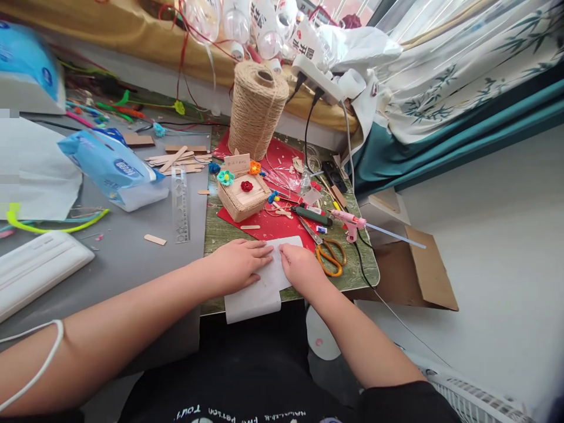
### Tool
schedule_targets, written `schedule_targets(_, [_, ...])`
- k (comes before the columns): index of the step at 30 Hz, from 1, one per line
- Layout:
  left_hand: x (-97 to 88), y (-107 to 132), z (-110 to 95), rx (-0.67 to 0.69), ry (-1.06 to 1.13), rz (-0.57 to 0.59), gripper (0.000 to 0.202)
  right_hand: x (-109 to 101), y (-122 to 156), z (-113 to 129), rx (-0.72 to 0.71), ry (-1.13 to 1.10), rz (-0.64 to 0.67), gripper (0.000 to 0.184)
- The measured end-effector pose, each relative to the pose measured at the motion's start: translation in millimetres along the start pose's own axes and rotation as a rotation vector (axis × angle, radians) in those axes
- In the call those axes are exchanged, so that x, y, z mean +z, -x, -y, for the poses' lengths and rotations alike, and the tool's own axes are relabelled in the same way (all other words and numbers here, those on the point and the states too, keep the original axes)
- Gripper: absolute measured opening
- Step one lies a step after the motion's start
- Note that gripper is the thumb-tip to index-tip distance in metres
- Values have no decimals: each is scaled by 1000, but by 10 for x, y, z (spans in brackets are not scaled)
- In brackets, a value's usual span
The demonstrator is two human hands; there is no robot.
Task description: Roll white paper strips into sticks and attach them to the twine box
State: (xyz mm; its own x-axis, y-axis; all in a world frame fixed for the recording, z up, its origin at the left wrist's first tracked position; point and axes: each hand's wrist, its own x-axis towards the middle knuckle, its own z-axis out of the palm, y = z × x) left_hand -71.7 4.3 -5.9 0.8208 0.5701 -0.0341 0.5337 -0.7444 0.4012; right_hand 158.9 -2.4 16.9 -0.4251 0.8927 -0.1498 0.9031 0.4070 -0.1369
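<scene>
A white sheet of paper (259, 294) lies at the near edge of a small green table (356, 273) and hangs over it. My left hand (238, 264) lies flat on the sheet with its fingers stretched out. My right hand (302, 267) presses on the paper's right side, fingers curled with the tips on the sheet. Both hands meet near the middle of the sheet. Orange-handled scissors (330, 255) lie just right of my right hand.
Behind the paper: red mat (282, 226), small twine-wrapped box (242, 197) with a red flower, big twine spool (257, 108), pink glue gun (350, 222), green pen (314, 215). On the grey surface to the left lie a ruler (180, 202), wooden sticks (176, 158), tissue pack (112, 167). Cardboard box (414, 264) at right.
</scene>
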Motion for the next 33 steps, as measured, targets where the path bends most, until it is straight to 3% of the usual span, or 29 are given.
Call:
schedule_targets(5, [48, 8, -2, 10, -1, -47, 52, -174, 147, -16, 45, 17, 148, 18])
schedule_targets(10, [-8, 28, -17, 8, -9, -42, 51, -591, 207, -231, -35, -6, 407, 14])
schedule_targets(13, [-44, 43, -6, 20, -3, -46, 51, -799, 129, -311, -23, -135, 369, 13])
schedule_targets(15, [-47, 52, 13, 33, 3, -56, 51, -781, 57, -271, 31, -232, 260, 14])
schedule_targets(18, [-26, 58, 32, 39, 5, -74, 50, -509, -31, -122, 122, -313, -15, 18])
schedule_targets(21, [1, 54, 17, 29, 8, -81, 51, -205, -64, -11, 123, -294, -74, 16])
schedule_targets(25, [18, 34, -27, -6, 13, -58, 52, -160, -39, -21, 113, -272, 14, 14])
schedule_targets(33, [28, 19, -35, -4, 33, -39, 53, -541, 76, -155, -40, -73, 421, 14])
